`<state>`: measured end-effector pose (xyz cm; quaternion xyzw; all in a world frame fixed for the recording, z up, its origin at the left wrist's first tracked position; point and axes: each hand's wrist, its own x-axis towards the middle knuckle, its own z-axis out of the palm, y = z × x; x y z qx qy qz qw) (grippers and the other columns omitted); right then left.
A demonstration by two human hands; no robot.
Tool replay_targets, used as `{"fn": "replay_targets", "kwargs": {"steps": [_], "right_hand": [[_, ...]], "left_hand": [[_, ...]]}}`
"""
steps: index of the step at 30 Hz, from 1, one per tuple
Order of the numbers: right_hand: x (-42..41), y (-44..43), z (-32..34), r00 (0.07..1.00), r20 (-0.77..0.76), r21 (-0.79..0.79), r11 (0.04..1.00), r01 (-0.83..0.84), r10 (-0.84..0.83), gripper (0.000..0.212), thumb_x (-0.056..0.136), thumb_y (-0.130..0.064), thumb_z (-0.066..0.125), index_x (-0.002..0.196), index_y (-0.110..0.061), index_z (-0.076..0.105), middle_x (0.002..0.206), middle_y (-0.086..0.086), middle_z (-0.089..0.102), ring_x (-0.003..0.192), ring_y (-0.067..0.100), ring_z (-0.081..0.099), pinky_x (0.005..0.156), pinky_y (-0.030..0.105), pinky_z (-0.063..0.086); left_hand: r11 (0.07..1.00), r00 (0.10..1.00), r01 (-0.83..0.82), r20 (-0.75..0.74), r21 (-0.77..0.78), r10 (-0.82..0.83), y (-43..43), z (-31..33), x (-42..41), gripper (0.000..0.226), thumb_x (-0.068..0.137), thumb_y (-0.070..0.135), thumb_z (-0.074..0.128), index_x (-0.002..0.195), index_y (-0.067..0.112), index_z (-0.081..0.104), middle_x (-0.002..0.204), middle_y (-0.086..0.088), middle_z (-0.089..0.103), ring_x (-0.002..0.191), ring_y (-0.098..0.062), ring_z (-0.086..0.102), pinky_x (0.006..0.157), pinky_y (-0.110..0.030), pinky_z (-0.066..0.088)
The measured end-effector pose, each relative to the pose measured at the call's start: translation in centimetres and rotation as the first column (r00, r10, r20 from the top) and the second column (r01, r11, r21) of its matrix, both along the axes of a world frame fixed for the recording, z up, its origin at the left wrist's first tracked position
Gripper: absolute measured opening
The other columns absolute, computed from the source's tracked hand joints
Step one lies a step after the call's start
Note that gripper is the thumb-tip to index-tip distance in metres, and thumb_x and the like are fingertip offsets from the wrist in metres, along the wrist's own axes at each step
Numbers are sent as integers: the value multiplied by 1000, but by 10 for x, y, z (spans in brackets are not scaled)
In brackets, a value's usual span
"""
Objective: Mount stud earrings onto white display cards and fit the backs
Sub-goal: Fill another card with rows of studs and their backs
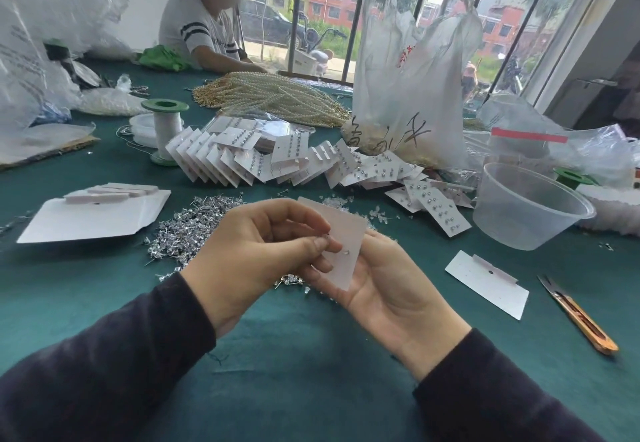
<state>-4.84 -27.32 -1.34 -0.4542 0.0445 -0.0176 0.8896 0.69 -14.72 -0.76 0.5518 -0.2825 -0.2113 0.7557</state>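
Note:
A white display card (341, 233) is held in the air at the centre, its back facing me. My right hand (384, 279) cradles it from below with the fingers curled behind it. My left hand (263, 251) pinches the card's left edge between thumb and fingers, where a small clear earring back (346, 252) shows on the card. A heap of loose silver stud earrings (187, 230) lies on the green table just behind my left hand. Clear plastic backs (294, 280) are scattered under my hands.
Finished cards with studs (263, 157) fan out across the middle. A stack of blank cards (93, 213) sits at left, one blank card (488, 282) and thread snips (578, 317) at right. A clear plastic tub (530, 206), plastic bags, pearl strands (273, 95), a spool and another person lie beyond.

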Motion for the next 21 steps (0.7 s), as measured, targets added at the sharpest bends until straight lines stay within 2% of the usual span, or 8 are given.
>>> {"fn": "replay_targets", "kwargs": {"steps": [3, 6, 8, 11, 13, 16, 21], "right_hand": [[0, 1, -1, 1000, -12, 3, 1000, 16, -16, 32, 74, 1, 56, 106, 4, 57, 65, 6, 58, 48, 12, 51, 60, 32, 56], [-1, 2, 0, 1000, -16, 17, 1000, 11, -11, 36, 77, 1, 54, 113, 8, 54, 64, 6, 59, 49, 12, 52, 59, 32, 56], [-1, 2, 0, 1000, -10, -4, 1000, 8, -8, 35, 77, 0, 55, 111, 8, 54, 69, 9, 60, 53, 14, 57, 66, 36, 58], [0, -1, -2, 999, -23, -47, 999, 25, -26, 49, 73, -5, 60, 118, 12, 51, 86, 16, 61, 67, 19, 63, 79, 43, 54], [-1, -2, -3, 1000, -19, -50, 999, 18, -19, 50, 73, -6, 61, 119, 12, 51, 91, 17, 62, 69, 20, 63, 81, 44, 53], [-1, -2, -4, 1000, -8, -46, 999, 16, -16, 46, 73, -5, 60, 116, 11, 54, 89, 17, 65, 69, 20, 65, 79, 42, 55], [-1, -2, -3, 1000, 0, -27, 1000, 3, -3, 43, 75, -5, 60, 115, 10, 56, 85, 14, 65, 69, 19, 65, 74, 38, 57]], "left_hand": [[1000, 1000, 17, -7, 11, -17, 0, -1, 1, 19, 56, -3, 76, 66, 12, 71, 67, -13, 71, 53, -16, 64, 47, -21, 51], [999, 999, 26, -35, -25, -27, 0, 0, 0, 18, 50, 9, 77, 66, 11, 71, 66, -13, 70, 51, -15, 62, 46, -20, 50], [999, 999, 19, -37, -33, -20, 0, -1, 0, 20, 48, 16, 73, 67, 10, 72, 65, -10, 70, 51, -12, 60, 46, -19, 49], [1000, 1000, -17, 9, 1, 17, 0, -2, 0, 21, 48, 19, 72, 68, 11, 73, 59, -3, 66, 51, -9, 58, 48, -18, 50], [999, 999, -44, 17, 13, 44, -1, -2, -1, 23, 46, 21, 73, 67, 12, 74, 57, -3, 65, 49, -9, 58, 46, -17, 48], [997, 998, -68, 13, 20, 68, -3, -3, -2, 24, 43, 23, 73, 65, 13, 74, 57, -5, 65, 49, -10, 58, 45, -17, 47], [995, 995, -97, 3, 19, 97, -4, -4, -1, 14, 50, 15, 70, 63, 12, 73, 53, -3, 65, 45, -9, 57, 43, -17, 47]]}}
